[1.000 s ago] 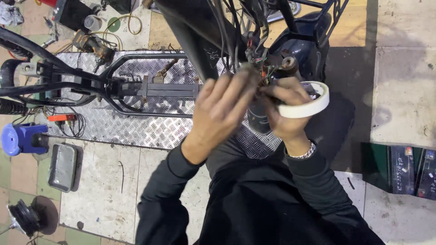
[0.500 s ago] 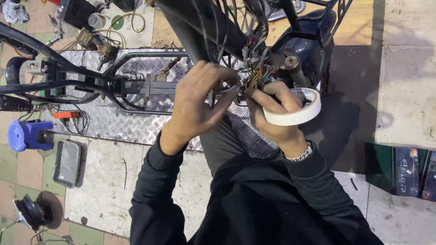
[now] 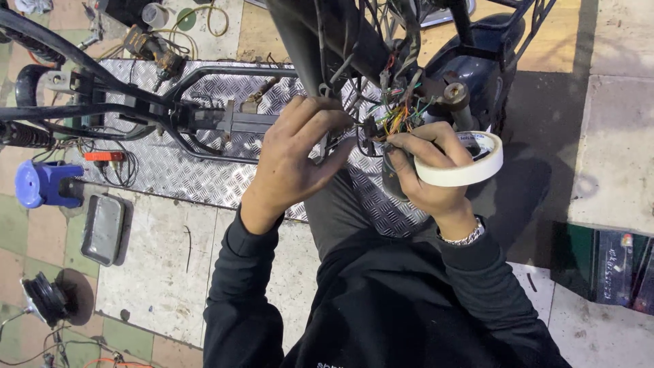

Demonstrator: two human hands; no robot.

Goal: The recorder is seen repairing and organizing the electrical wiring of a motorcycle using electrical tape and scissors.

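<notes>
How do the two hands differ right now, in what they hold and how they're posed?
The right hand has a roll of white tape looped around it; the left hand carries nothing like that. The left hand's fingers spread toward the bundle of coloured wires, while the right hand's curl in a pinch just below it. Only the right wrist wears a metal watch band. Both have black sleeves and meet at the wires.

You have one view only, from the camera on your head. It looks steeply down and close over your left hand (image 3: 293, 160) and right hand (image 3: 426, 170), with the diamond-plate sheet (image 3: 204, 174) and paved floor (image 3: 163, 272) beneath.
</notes>
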